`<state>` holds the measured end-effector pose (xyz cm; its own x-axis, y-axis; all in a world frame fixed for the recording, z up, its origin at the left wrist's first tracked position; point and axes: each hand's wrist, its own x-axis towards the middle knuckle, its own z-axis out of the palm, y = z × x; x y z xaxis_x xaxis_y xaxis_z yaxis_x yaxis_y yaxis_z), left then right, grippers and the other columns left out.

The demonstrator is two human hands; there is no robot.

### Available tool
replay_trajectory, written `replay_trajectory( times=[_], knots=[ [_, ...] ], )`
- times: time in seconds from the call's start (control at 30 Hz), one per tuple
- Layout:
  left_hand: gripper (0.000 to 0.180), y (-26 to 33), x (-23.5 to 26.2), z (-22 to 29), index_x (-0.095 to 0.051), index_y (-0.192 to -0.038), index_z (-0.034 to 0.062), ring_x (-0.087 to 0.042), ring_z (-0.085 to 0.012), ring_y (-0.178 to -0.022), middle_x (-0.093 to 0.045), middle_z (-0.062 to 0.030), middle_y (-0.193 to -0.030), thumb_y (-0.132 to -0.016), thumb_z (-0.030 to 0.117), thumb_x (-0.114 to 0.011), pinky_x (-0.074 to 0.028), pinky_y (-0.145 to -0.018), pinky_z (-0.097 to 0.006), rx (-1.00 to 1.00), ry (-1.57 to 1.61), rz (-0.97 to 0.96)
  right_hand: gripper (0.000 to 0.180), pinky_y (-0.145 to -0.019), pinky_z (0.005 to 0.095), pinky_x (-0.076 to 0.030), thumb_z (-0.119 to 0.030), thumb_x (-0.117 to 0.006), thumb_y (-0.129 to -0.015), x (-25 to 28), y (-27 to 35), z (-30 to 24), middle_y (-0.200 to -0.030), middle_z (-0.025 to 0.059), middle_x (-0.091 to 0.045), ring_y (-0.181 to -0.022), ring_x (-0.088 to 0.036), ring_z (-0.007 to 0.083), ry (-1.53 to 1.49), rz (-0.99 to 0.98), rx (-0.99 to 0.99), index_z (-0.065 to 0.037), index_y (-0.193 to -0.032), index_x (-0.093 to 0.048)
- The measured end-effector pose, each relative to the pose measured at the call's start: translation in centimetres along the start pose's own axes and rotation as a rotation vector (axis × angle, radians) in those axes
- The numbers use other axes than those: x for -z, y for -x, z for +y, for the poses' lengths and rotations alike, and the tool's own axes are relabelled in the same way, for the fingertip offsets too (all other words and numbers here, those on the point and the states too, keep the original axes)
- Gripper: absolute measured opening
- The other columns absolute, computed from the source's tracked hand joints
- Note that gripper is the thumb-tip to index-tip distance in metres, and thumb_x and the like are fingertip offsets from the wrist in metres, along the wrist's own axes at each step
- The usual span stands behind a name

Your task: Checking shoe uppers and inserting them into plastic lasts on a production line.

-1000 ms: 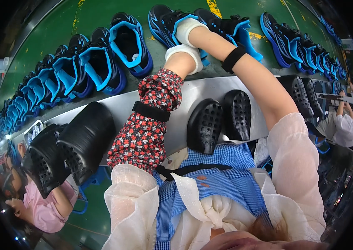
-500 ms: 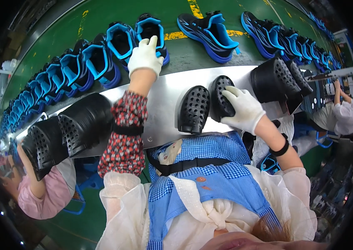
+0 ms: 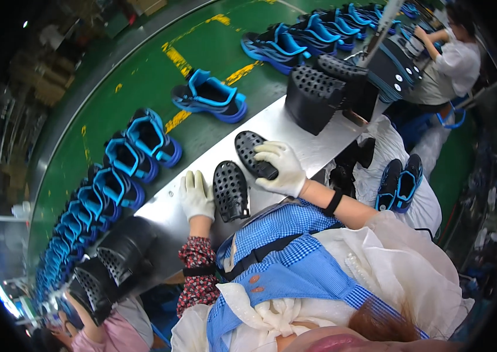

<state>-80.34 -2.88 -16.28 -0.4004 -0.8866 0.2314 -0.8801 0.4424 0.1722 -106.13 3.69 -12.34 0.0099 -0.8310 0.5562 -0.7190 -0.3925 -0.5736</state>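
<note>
Two black shoe-shaped pieces full of round holes, which look like shoe inserts, rest on the metal bench. My right hand [image 3: 282,169], in a pale glove, grips the right shoe insert [image 3: 250,149], its fingers over the holed face and its thumb by the lower end. Just left of the other shoe insert [image 3: 230,190], my gloved left hand [image 3: 197,196] is open, its fingers stretched out over the bench; whether it touches that insert I cannot tell. A single blue-and-black sneaker [image 3: 210,100] stands beyond on the green surface.
The metal bench [image 3: 193,162] runs diagonally before me. Stacked black inserts stand on it at right [image 3: 314,100] and left [image 3: 124,249]. Rows of sneakers [image 3: 122,158] line its far side. Co-workers sit at right [image 3: 456,64] and lower left [image 3: 113,331]. Two sneakers [image 3: 400,183] lie on white sheeting.
My left hand has come back from the sneakers to the bench beside the left insert. My right hand still holds the right insert. The whole view has turned.
</note>
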Motion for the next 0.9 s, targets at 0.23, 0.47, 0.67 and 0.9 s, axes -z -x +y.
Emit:
replay_trajectory(
  times=[0.23, 0.47, 0.67, 0.9],
  knots=[
    [0.048, 0.7, -2.3, 0.1, -0.047, -0.128, 0.005, -0.041, -0.0344, -0.121, -0.045, -0.0162, -0.133, -0.085, 0.023, -0.058, -0.035, -0.097, -0.046, 0.002, -0.133, 0.062, 0.047, -0.096, 0.0416, -0.042, -0.023, -0.077, -0.057, -0.5, 0.9, 0.7, -0.112, 0.0111, -0.062, -0.109, -0.056, 0.0316, -0.061, 0.07, 0.002, -0.008, -0.098, -0.061],
    [0.049, 0.6, -2.5, 0.1, -0.047, -0.132, 0.0059, -0.037, -0.0379, -0.128, -0.042, -0.0169, -0.14, -0.087, 0.023, -0.056, -0.029, -0.105, -0.049, 0.077, -0.066, 0.002, 0.051, -0.097, 0.0416, -0.044, -0.025, -0.078, -0.057, -0.8, 1.3, 0.8, -0.115, 0.0136, -0.062, -0.11, -0.057, 0.0333, -0.036, 0.09, 0.002, -0.007, -0.101, -0.06],
    [0.044, 0.5, -2.3, 0.5, -0.05, -0.127, 0.006, -0.04, -0.0361, -0.124, -0.046, -0.0163, -0.134, -0.086, 0.022, -0.056, -0.032, -0.102, -0.047, 0.051, -0.064, 0.065, 0.048, -0.098, 0.0404, -0.042, -0.027, -0.077, -0.062, -1.0, 1.5, 1.0, -0.118, 0.0117, -0.061, -0.115, -0.053, 0.0314, -0.026, 0.057, -0.044, -0.007, -0.103, -0.062],
    [0.045, 0.3, -2.4, 0.5, -0.051, -0.123, 0.0053, -0.042, -0.036, -0.121, -0.048, -0.0153, -0.13, -0.082, 0.022, -0.059, -0.033, -0.099, -0.048, 0.021, -0.014, 0.106, 0.051, -0.098, 0.0417, -0.042, -0.02, -0.077, -0.057, -1.1, 1.5, 1.3, -0.116, 0.0135, -0.062, -0.112, -0.055, 0.033, -0.022, 0.079, 0.001, -0.005, -0.102, -0.059]
  ],
)
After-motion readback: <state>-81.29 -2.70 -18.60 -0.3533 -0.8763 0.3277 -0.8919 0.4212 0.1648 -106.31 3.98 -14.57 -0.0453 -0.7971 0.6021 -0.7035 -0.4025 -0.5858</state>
